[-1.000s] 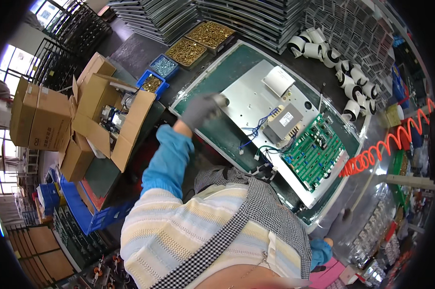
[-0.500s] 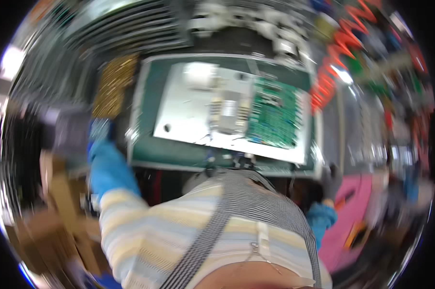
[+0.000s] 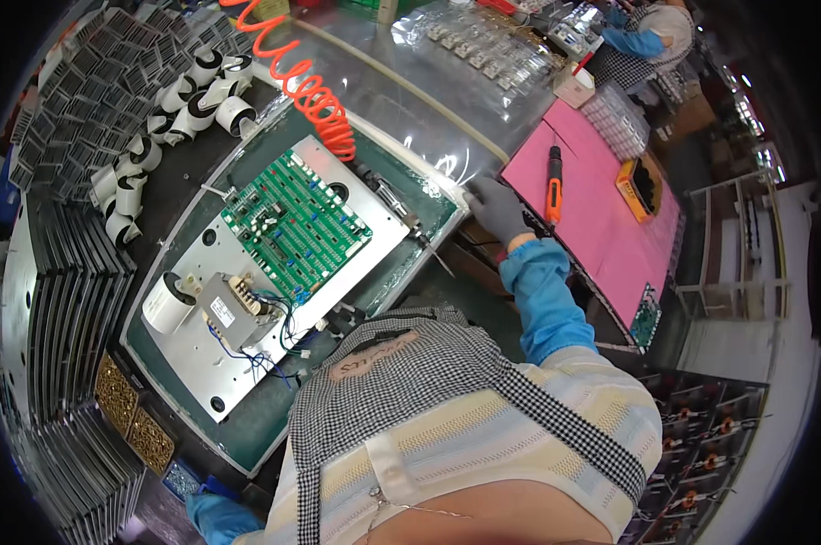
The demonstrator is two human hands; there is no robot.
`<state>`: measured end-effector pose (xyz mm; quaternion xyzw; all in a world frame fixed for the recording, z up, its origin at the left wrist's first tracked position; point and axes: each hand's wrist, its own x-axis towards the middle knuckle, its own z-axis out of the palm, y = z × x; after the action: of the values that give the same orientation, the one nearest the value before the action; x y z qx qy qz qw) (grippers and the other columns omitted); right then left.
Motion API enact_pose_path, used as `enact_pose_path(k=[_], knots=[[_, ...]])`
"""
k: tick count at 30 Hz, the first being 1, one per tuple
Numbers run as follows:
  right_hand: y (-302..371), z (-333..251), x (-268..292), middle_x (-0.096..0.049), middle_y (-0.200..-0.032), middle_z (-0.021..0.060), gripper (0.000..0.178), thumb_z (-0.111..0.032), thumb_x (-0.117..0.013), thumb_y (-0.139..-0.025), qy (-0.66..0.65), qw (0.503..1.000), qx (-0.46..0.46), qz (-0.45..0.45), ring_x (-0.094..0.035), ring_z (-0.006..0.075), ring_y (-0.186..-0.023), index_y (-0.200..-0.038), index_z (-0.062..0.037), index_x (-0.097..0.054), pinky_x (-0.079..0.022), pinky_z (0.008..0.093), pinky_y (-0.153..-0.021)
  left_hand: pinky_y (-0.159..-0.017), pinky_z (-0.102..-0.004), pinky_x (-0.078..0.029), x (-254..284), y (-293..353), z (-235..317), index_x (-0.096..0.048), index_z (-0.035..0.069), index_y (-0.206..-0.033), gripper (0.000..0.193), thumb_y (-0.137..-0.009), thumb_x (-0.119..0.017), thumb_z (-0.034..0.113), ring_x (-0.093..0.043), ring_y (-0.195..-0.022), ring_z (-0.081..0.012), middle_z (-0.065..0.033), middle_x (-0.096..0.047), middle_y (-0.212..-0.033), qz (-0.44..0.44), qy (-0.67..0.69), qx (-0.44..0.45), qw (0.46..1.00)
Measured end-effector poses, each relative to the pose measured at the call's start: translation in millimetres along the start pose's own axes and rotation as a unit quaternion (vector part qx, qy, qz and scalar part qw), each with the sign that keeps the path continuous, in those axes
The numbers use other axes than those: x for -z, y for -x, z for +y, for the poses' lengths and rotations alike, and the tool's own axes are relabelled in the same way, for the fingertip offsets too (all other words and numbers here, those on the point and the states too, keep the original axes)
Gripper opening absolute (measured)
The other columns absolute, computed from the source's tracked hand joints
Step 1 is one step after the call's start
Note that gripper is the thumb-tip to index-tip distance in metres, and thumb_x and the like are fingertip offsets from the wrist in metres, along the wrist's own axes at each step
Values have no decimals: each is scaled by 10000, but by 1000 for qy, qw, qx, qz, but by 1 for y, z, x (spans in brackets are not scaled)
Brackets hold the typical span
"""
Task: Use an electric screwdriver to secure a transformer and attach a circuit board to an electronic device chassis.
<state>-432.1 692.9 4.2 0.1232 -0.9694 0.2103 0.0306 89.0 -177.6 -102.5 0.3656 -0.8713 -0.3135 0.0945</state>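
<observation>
The right grip, in a grey glove, sits at the near right corner of the green tabletop; I cannot tell whether its fingers are spread or pinching anything. Left of it, a slim metal driver lies by the edge of a silver metal plate. That plate, farther left of the same grip, carries a green circuit board, a grey transformer and a white cylinder. Just right of the grip, an orange-and-black screwdriver rests on a pink sheet, with a yellow box farther right. The left grip cannot be made out, so its state is unclear (only the blue left sleeve shows, beside a blue bin of silvery small parts).
</observation>
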Motion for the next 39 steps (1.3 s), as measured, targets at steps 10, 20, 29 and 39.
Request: enact_pose_path(k=[10, 20, 29, 39], knots=[[-37, -24, -23, -669, -1082, 126, 273, -185, -638, -877, -74, 989, 119, -54, -656, 329, -958, -1142, -120, -638, -525, 424, -811, -946, -321, -491, 61, 52, 16, -592, 5, -1291, 364, -1019, -444, 196, -592, -1169, -239, -154, -623, -1278, 136, 26, 73, 988], [-91, -39, -65, -528, -1342, 131, 401, 10, -592, -787, -23, 905, 416, -83, -580, 357, -1136, -1163, -129, -609, -502, 415, -936, -544, -213, -358, -45, 115, 404, -496, -1, -1024, 99, -951, -552, 37, -364, -685, -99, -19, -415, -866, -100, 898, -1, 428], [-107, 144, -4, -572, -1271, 154, 232, -9, -611, -785, 30, 973, 76, 216, -557, 345, -1146, -1002, -66, -670, -480, 420, -954, -540, -149, -363, -243, 145, 570, -585, 40, -1190, 255, -946, -606, 110, -384, -722, -68, -25, -505, -964, -368, 815, 216, 392], [13, 318, 42, -360, -1510, 158, 710, -14, -578, -828, 233, 963, -132, -28, -475, 392, -1271, -1477, -192, -351, -470, 464, -1004, -668, -219, -475, -319, 157, 614, -562, 1, -1174, 236, -962, -560, 104, -533, -832, -134, -89, -568, -1026, -411, 687, 234, 552]])
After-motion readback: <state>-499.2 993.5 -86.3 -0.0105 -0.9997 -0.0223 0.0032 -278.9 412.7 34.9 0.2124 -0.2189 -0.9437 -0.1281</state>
